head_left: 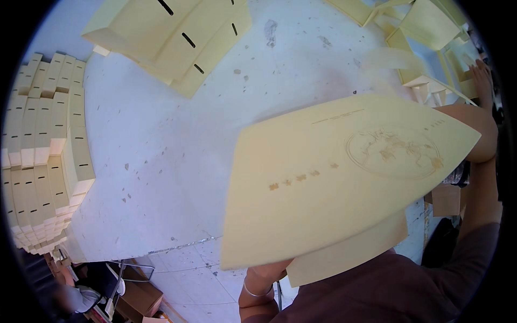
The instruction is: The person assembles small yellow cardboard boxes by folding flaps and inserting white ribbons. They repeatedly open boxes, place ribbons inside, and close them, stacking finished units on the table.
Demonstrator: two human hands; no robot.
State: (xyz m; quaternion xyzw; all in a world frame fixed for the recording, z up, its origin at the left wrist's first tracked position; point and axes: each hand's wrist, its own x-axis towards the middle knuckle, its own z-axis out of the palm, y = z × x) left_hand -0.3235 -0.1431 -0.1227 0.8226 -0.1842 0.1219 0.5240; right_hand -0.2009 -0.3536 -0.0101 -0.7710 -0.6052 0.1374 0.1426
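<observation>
A large cream cardboard box panel [301, 210] is tilted in front of me, with a brown oval drawing and rows of printed characters on its face. Another cream flap [350, 250] shows below its near edge. My left hand [267, 271], with a bangle at the wrist, holds the panel from beneath at its near left edge. Behind the far right corner, my right hand [467, 126] grips it. The panel covers the fingers of both hands.
Stacked cream boxes with dark slots [40, 134] line the white table's [156, 145] left side. More slotted boxes [177, 40] stand at the far edge. At the far right, another person's hand [482, 81] is by open cream boxes [425, 54]. Brown cartons [137, 296] sit low left.
</observation>
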